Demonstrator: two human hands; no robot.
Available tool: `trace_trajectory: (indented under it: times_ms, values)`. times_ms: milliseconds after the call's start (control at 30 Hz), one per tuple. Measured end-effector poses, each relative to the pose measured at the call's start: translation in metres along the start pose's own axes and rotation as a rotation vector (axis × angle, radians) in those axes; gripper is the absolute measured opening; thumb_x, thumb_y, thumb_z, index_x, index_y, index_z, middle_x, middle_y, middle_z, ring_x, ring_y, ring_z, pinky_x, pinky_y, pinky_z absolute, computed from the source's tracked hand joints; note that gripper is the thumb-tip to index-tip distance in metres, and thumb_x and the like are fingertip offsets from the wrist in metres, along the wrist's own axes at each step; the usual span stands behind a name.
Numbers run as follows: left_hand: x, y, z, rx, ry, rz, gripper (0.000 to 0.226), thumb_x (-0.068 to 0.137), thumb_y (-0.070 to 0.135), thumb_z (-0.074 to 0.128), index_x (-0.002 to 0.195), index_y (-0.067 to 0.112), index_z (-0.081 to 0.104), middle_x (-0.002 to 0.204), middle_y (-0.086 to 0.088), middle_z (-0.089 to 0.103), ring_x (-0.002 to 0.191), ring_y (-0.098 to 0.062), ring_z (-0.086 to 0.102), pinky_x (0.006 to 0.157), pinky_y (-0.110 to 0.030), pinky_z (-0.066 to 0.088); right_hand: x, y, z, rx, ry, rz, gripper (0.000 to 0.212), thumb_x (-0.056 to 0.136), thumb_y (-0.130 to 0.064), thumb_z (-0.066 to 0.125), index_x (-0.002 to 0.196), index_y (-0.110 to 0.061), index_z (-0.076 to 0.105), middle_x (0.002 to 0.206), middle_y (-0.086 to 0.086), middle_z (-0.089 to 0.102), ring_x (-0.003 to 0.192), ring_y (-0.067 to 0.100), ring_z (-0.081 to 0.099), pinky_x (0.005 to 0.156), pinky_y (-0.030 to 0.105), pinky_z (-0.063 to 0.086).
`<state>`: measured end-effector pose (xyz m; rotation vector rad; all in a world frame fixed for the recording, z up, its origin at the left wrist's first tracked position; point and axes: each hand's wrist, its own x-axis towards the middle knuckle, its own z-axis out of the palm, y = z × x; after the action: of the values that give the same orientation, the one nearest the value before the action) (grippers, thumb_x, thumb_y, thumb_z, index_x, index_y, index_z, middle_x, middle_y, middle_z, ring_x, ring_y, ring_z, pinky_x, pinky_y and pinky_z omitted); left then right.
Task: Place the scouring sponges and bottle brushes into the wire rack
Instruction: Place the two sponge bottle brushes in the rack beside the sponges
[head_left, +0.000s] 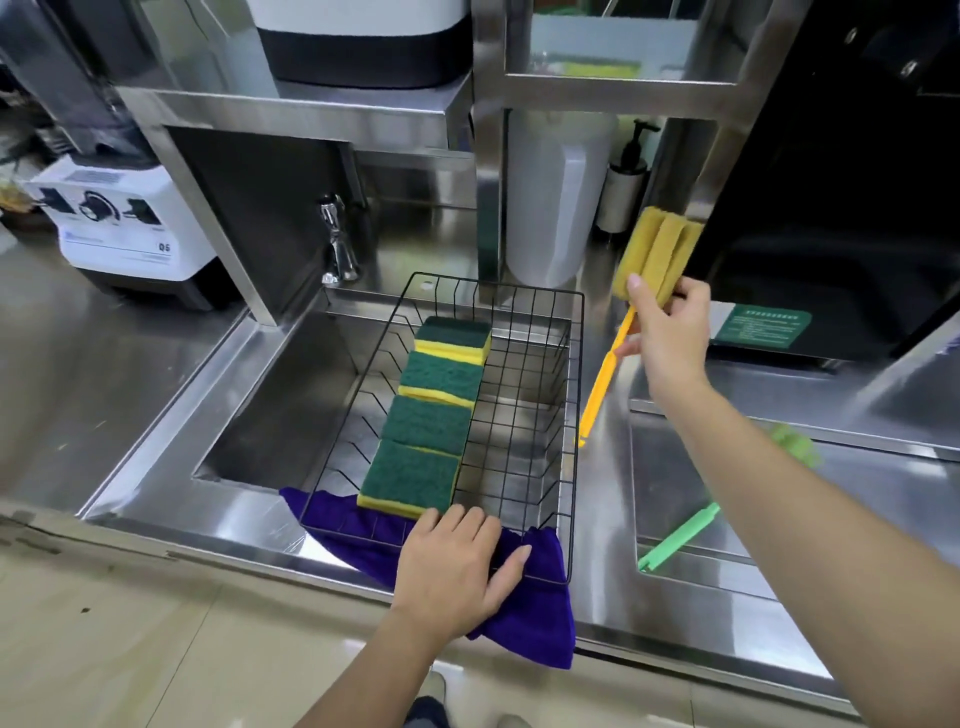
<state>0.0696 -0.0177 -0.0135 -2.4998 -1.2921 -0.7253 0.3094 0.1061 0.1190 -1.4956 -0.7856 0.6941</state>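
A black wire rack (519, 395) sits across the sink (270, 405), its near end resting on a purple cloth (530, 618) that drapes over the sink's front edge. Four sponges (426, 421), green side up with yellow beneath, lie in a row down the rack's left half, from its far end to its near end, each touching or slightly overlapping the next. The rack's right half is bare wire.

The left hand (452, 566) lies flat on the rack's near edge and the cloth, fingers spread loosely, thumb out to the right, just beside the nearest sponge.

The right hand (665, 338) is raised to the right of the rack, above the counter (857, 519), pinching a yellow brush (652, 260) where its handle meets the sponge head. The head points up and away; the handle slants down and to the left, its tip near the rack's right side, though whether it touches the counter cannot be told.

A green brush (680, 540) lies on the counter to the right of the rack, partly hidden behind the right forearm.
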Motion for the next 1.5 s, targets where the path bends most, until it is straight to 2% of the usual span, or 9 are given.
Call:
trace_trajectory:
  times_ms: [100, 167, 300, 467, 800, 900, 1167, 1367, 1500]
  values:
    - [0.000, 0.000, -0.001, -0.002, 0.011, -0.005, 0.053, 0.101, 0.049, 0.031, 0.072, 0.016, 0.060, 0.067, 0.001, 0.055, 0.062, -0.020, 0.051, 0.060, -0.033, 0.039, -0.006, -0.003, 0.018, -0.027, 0.013, -0.079, 0.033, 0.080, -0.040, 0.065, 0.099, -0.025, 0.042, 0.100, 0.005, 0.065, 0.068, 0.021, 0.060, 0.060, 0.032, 0.054]
    - [0.001, 0.000, -0.002, -0.006, 0.014, 0.000, 0.049, 0.099, 0.049, 0.037, 0.071, 0.017, 0.060, 0.067, 0.002, 0.055, 0.062, -0.019, 0.050, 0.059, -0.032, 0.039, -0.008, -0.012, 0.028, 0.008, 0.041, -0.164, 0.033, 0.082, -0.034, 0.065, 0.103, -0.023, 0.041, 0.100, 0.001, 0.063, 0.075, 0.009, 0.060, 0.069, 0.016, 0.050]
    - [0.002, 0.001, -0.003, -0.011, 0.032, 0.008, 0.042, 0.094, 0.048, 0.045, 0.070, 0.017, 0.059, 0.066, 0.002, 0.054, 0.062, -0.017, 0.049, 0.058, -0.031, 0.038, -0.005, -0.029, 0.042, 0.128, 0.062, -0.207, 0.033, 0.085, -0.032, 0.062, 0.104, -0.023, 0.038, 0.100, -0.001, 0.061, 0.074, 0.007, 0.058, 0.066, 0.016, 0.047]
    - [0.002, 0.001, -0.001, -0.023, 0.059, 0.008, 0.040, 0.093, 0.046, 0.047, 0.068, 0.016, 0.058, 0.065, 0.002, 0.052, 0.061, -0.019, 0.048, 0.057, -0.031, 0.037, -0.015, -0.002, 0.069, 0.026, -0.117, 0.152, 0.038, 0.086, -0.036, 0.059, 0.106, -0.018, 0.031, 0.092, 0.001, 0.052, 0.054, 0.017, 0.053, 0.031, 0.024, 0.045]
    - [0.003, 0.001, -0.004, -0.020, -0.021, 0.002, 0.039, 0.093, 0.047, 0.046, 0.071, 0.018, 0.058, 0.067, 0.004, 0.053, 0.064, -0.016, 0.047, 0.057, -0.030, 0.038, -0.050, 0.068, 0.095, -0.427, -0.460, 0.381, 0.040, 0.091, -0.034, 0.055, 0.110, -0.017, 0.023, 0.117, 0.023, 0.057, 0.063, 0.034, 0.068, 0.054, 0.038, 0.060]
    - [0.003, 0.001, -0.005, -0.027, -0.031, 0.004, 0.038, 0.093, 0.046, 0.046, 0.071, 0.018, 0.058, 0.067, 0.004, 0.053, 0.064, -0.015, 0.046, 0.057, -0.029, 0.038, -0.049, 0.070, 0.100, -0.651, -0.595, 0.415, 0.059, 0.093, -0.041, 0.049, 0.133, -0.006, 0.023, 0.121, 0.020, 0.055, 0.077, 0.035, 0.071, 0.067, 0.045, 0.061]
    - [0.005, 0.001, -0.008, -0.033, -0.065, 0.003, 0.039, 0.094, 0.047, 0.044, 0.071, 0.019, 0.059, 0.067, 0.005, 0.053, 0.063, -0.014, 0.046, 0.056, -0.028, 0.038, -0.043, 0.062, 0.093, -0.897, -0.781, 0.382, 0.070, 0.090, -0.035, 0.055, 0.140, -0.002, 0.019, 0.130, 0.017, 0.048, 0.091, 0.029, 0.059, 0.062, 0.036, 0.060]
    - [0.005, 0.002, -0.007, -0.036, -0.058, -0.004, 0.039, 0.094, 0.044, 0.044, 0.070, 0.018, 0.060, 0.067, 0.004, 0.054, 0.062, -0.016, 0.050, 0.056, -0.030, 0.040, -0.037, 0.040, 0.068, -0.885, -0.451, -0.030, 0.028, 0.091, -0.026, 0.045, 0.113, -0.011, 0.054, 0.109, 0.017, 0.065, 0.094, 0.039, 0.063, 0.080, 0.042, 0.054]
    - [0.005, 0.001, -0.006, -0.035, -0.024, 0.022, 0.039, 0.094, 0.042, 0.044, 0.069, 0.017, 0.060, 0.066, 0.003, 0.054, 0.061, -0.018, 0.050, 0.057, -0.031, 0.038, -0.021, 0.038, 0.022, -0.874, -0.270, -0.039, 0.025, 0.091, -0.025, 0.044, 0.103, -0.013, 0.062, 0.108, 0.017, 0.068, 0.100, 0.037, 0.061, 0.079, 0.035, 0.046]
